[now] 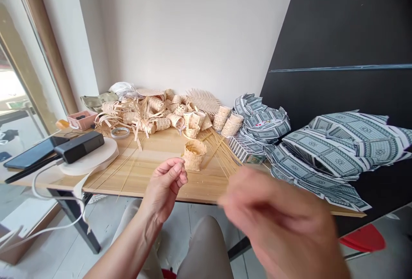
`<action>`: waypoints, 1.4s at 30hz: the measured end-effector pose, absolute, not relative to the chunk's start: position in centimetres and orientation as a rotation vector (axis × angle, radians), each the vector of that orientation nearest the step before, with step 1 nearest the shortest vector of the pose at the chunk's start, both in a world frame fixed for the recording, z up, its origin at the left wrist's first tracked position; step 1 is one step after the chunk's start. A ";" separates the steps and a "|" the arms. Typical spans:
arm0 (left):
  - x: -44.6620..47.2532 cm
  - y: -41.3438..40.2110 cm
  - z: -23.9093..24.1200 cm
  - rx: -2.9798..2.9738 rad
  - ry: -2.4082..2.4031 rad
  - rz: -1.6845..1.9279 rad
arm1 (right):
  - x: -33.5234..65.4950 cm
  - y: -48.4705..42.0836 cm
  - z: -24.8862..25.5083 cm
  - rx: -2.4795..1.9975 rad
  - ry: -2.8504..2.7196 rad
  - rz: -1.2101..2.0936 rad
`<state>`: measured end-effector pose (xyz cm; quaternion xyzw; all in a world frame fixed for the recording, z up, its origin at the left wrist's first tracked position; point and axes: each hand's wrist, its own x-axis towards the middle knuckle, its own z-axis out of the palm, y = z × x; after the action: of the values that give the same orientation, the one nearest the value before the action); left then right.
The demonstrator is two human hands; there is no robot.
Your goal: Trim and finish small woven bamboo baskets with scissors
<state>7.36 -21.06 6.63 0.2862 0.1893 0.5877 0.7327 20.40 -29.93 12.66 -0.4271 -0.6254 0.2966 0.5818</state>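
My left hand (170,180) is raised in front of the table edge, thumb and fingertips pinched together. Whatever it pinches is too small or thin to make out. Just beyond it stands a small woven bamboo basket (194,159), upright with its mouth up; it sits behind the fingertips, and I cannot tell if they touch. My right hand (273,214) is close to the camera at the lower right and blurred by motion. Its fingers look curled in and pressed together, and anything in them is hidden.
Woven bamboo tubes and loose strips (154,111) are heaped at the back. Thin bamboo sticks (222,154) lie right of the basket. Folded-card constructions (322,150) fill the right side. At left are a black device (83,146), a tape roll (120,132) and a white cable (38,193).
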 end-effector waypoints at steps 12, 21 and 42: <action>7.1 -21.6 7.4 0.671 0.383 1.490 | 16.9 -24.3 10.9 -1.127 -1.475 0.150; 7.0 -21.5 7.8 0.622 0.287 1.516 | 15.6 -23.9 11.1 -0.992 -1.526 -0.237; 7.0 -21.8 7.5 0.557 0.218 1.458 | 14.7 -23.7 11.3 -0.930 -1.552 -0.328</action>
<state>6.99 -21.76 7.45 0.2504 0.0979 0.6558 0.7054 14.74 -23.70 11.32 -0.4020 -0.6713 -0.1419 0.6064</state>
